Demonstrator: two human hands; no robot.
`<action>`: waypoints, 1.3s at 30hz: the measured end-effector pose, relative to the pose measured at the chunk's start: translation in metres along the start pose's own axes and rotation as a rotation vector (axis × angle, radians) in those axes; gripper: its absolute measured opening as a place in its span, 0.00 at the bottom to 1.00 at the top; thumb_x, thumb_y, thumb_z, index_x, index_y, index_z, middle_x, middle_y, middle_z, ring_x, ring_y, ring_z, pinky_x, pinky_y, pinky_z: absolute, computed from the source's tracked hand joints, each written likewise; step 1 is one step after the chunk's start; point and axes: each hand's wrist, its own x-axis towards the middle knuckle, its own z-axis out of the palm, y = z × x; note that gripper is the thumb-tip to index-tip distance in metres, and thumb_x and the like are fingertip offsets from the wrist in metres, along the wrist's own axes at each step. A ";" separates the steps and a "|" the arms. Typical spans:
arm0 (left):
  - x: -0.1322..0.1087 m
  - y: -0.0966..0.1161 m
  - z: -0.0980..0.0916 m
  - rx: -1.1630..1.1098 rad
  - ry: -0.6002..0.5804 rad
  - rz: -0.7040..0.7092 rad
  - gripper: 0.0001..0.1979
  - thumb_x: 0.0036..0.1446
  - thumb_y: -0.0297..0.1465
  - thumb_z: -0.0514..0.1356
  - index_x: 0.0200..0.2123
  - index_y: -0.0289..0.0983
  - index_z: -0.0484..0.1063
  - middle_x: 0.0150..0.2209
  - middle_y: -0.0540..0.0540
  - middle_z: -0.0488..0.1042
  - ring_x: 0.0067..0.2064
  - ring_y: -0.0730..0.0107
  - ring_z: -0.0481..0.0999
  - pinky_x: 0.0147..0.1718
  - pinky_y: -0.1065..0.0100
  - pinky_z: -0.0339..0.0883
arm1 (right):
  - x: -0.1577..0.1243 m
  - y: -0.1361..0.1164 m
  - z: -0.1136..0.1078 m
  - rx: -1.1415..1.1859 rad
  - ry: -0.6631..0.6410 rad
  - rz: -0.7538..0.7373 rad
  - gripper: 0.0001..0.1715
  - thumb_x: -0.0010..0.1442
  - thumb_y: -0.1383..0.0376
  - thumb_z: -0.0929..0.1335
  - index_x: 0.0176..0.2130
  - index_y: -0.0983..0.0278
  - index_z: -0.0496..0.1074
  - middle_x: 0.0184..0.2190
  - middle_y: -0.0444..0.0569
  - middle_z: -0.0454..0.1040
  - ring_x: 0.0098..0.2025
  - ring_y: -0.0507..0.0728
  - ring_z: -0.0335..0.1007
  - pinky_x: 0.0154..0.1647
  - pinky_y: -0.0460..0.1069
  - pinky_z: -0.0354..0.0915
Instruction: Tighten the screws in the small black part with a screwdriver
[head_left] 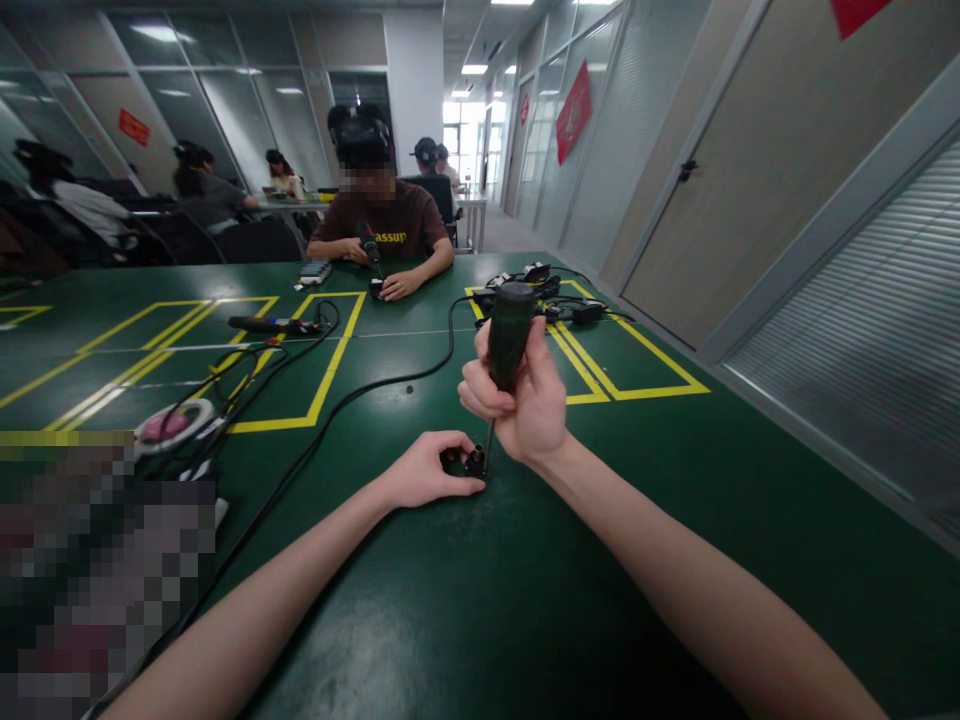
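Observation:
My right hand (pixel 536 410) is wrapped round the dark handle of an electric screwdriver (pixel 512 325), held upright with its thin shaft pointing down. The shaft's tip meets, or comes very close to, a small black part with a brass-coloured round piece (pixel 476 460) on the green table (pixel 405 600). Thumb and fingers of my left hand (pixel 431 470) pinch that small part from the left and keep it against the tabletop. What exactly the part is, and whether a screw sits under the tip, I cannot make out.
A black cable (pixel 360 385) curves across the table. Black adapters and cords (pixel 585 310) lie at the back right. Another screwdriver (pixel 274 325) and a white tape roll (pixel 176 425) are on the left. Across the table a person (pixel 382 225) works with a similar tool.

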 end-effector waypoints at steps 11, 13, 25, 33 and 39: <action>0.001 0.000 0.001 0.010 -0.003 -0.003 0.14 0.50 0.36 0.71 0.38 0.34 0.79 0.34 0.48 0.79 0.37 0.64 0.76 0.40 0.66 0.69 | 0.000 0.000 -0.002 0.025 -0.045 -0.004 0.34 0.66 0.37 0.63 0.26 0.61 0.64 0.11 0.31 0.45 0.15 0.45 0.30 0.16 0.42 0.39; 0.001 0.000 0.001 0.011 0.002 0.000 0.14 0.50 0.36 0.71 0.38 0.34 0.79 0.34 0.48 0.79 0.37 0.64 0.77 0.40 0.66 0.69 | 0.000 0.000 -0.002 0.010 -0.036 -0.001 0.34 0.67 0.37 0.62 0.25 0.61 0.63 0.11 0.31 0.45 0.15 0.45 0.30 0.16 0.42 0.40; 0.000 0.002 0.000 -0.003 -0.002 -0.011 0.15 0.49 0.37 0.71 0.38 0.34 0.79 0.34 0.48 0.79 0.37 0.64 0.76 0.40 0.66 0.68 | 0.003 -0.001 0.000 -0.003 0.016 0.024 0.39 0.66 0.35 0.61 0.21 0.62 0.63 0.10 0.32 0.44 0.13 0.45 0.32 0.15 0.41 0.39; 0.000 0.002 0.001 -0.005 0.000 -0.011 0.14 0.49 0.37 0.70 0.37 0.35 0.78 0.34 0.48 0.79 0.37 0.64 0.76 0.40 0.66 0.68 | 0.001 -0.001 -0.001 0.019 0.057 0.040 0.38 0.64 0.33 0.60 0.26 0.61 0.65 0.10 0.31 0.44 0.13 0.45 0.31 0.15 0.42 0.40; 0.000 0.001 0.001 0.007 -0.003 -0.013 0.15 0.50 0.37 0.71 0.38 0.34 0.78 0.34 0.48 0.79 0.37 0.64 0.76 0.40 0.66 0.68 | 0.000 -0.001 -0.001 0.041 0.035 0.035 0.33 0.62 0.34 0.65 0.29 0.60 0.65 0.11 0.29 0.45 0.14 0.45 0.30 0.16 0.42 0.39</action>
